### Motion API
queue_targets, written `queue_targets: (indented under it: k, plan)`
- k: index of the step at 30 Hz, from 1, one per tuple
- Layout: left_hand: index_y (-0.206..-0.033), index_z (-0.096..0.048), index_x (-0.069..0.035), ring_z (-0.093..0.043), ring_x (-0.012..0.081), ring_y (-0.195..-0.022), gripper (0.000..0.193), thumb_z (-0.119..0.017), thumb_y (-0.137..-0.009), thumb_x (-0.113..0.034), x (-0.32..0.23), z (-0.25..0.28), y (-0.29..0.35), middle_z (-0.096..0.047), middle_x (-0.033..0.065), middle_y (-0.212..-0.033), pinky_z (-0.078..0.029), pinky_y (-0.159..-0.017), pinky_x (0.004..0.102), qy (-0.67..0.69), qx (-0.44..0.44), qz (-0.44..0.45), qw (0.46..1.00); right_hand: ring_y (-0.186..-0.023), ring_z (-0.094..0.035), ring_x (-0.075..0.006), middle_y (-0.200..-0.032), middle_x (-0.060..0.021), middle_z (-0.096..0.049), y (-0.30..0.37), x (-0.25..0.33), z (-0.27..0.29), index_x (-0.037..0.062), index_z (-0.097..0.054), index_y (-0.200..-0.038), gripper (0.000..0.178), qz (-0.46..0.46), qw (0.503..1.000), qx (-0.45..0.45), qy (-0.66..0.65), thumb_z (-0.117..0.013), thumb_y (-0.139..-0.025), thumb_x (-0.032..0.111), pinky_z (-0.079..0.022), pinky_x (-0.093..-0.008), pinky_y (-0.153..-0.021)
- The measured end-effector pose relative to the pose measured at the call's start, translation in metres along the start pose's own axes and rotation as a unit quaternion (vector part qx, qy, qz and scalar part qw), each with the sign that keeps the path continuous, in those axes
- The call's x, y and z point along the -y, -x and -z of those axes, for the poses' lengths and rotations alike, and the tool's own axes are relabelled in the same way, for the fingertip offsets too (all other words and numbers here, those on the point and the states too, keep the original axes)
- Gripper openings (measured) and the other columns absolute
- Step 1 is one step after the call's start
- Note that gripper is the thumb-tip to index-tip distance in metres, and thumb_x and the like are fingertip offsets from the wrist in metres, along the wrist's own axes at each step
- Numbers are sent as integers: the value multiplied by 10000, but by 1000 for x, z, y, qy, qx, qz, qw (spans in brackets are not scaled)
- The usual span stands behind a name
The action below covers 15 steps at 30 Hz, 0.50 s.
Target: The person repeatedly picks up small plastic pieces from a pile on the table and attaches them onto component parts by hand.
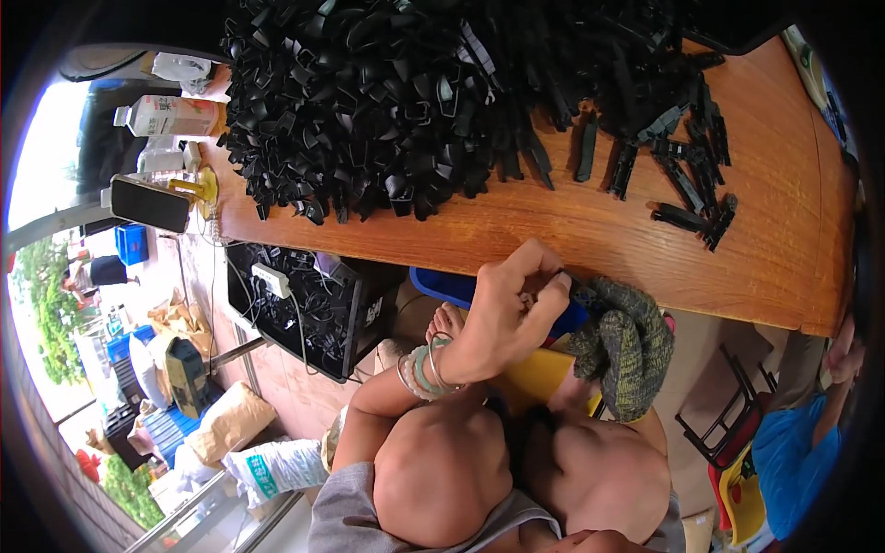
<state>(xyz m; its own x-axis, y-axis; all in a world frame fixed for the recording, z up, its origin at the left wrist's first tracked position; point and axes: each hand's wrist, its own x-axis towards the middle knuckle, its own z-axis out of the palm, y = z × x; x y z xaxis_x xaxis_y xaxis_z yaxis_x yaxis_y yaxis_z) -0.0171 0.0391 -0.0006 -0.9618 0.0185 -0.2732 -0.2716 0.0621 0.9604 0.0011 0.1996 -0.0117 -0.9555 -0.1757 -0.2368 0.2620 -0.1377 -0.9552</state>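
Observation:
My left hand (512, 318) is bare, with bracelets at the wrist. Its fingers are curled and the thumb presses toward the forefinger, just off the table's front edge. Close beside it, my right hand (625, 346) wears a grey-green knitted glove, its fingers bent and closed. A bit of something dark shows where the hands meet, mostly hidden by fingers and glove. Over the far side of the wooden table (572, 217) spreads a big heap of black plastic parts (369, 111). Several longer black parts (687, 180) lie apart to its right.
Under the table are a black crate (353, 318) of dark parts with a white power strip (270, 280), and a blue bin (442, 284). A phone (147, 204) on a yellow stand and a bottle (171, 116) stand left. A person in blue (788, 452) sits at right beside a folding chair (728, 415).

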Motion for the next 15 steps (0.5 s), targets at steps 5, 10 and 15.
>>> queue_targets:
  k: [5, 10, 15]
  plan:
    - [-764, -496, 16, -393, 36, -487, 48, -512, -808, 4, -2, -2, -3, -458, 6, -548, -309, -441, 208, -78, -21, -100, 992, -442, -387, -68, -647, -30, -553, 0, 5, 1, 10, -518, -1161, 280, -31, 999, 4, -20, -516, -920, 152, -319, -218, -418]
    - [-754, -478, 22, -422, 175, -456, 55, -531, -765, 19, -3, 3, -1, -442, 108, -564, -366, -455, 293, -108, -12, -77, 991, -440, -386, -63, -660, -36, -559, 0, 5, -5, 8, -523, -1154, 269, -41, 998, -13, -45, -500, -924, 145, -310, -215, -414]
    - [-739, -471, 23, -471, 277, -472, 65, -535, -731, 30, -5, 2, -4, -478, 152, -590, -390, -465, 331, -142, 1, -119, 983, -481, -450, -107, -723, -52, -593, 2, 14, -5, 9, -556, -1111, 237, -89, 995, -32, -26, -505, -915, 133, -381, -255, -459]
